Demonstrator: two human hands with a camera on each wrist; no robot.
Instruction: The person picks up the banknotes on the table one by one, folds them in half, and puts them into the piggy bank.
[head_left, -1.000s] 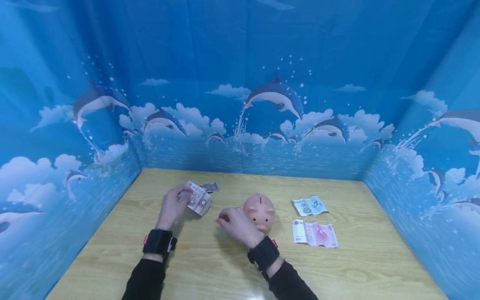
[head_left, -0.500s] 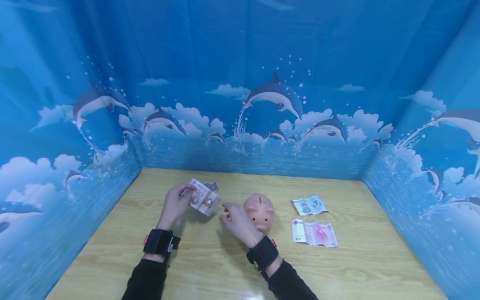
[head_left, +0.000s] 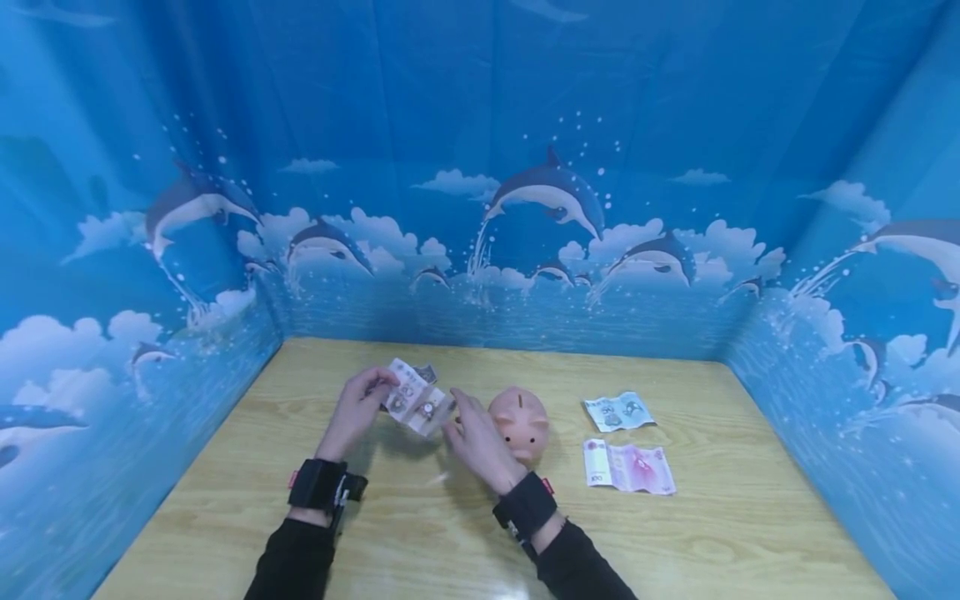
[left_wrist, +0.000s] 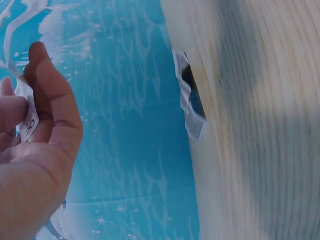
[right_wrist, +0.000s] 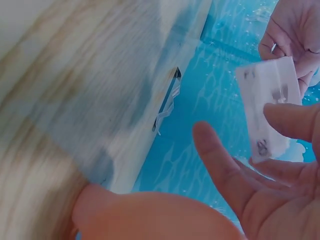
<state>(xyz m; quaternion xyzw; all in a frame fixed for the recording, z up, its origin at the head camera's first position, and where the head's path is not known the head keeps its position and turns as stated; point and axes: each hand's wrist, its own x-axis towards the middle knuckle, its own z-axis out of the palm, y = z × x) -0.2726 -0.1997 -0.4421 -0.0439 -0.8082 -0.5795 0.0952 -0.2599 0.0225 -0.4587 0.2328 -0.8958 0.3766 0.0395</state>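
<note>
A creased, pale brownish banknote point(head_left: 426, 408) is held up above the table in my left hand point(head_left: 354, 412), thumb and fingers pinching its left end. My right hand point(head_left: 480, 442) has come to the note's right end. In the right wrist view its thumb and fingers are spread around the banknote point(right_wrist: 265, 95), the index finger extended; whether they touch it I cannot tell. Just right of that hand stands a pink piggy bank point(head_left: 521, 417), slot on top, partly hidden by the hand. Behind the held note lies another, darker banknote point(head_left: 426, 372), partly covered from the head view.
To the right of the piggy bank lie a greenish banknote point(head_left: 619, 412) and a pink banknote point(head_left: 630, 467). A blue dolphin-print curtain point(head_left: 480, 292) surrounds the wooden table point(head_left: 720, 542) at the back and sides.
My left hand has brought the banknote rightward, toward the piggy bank. The right hand's fingers have opened out and reached up to the note's right end.
</note>
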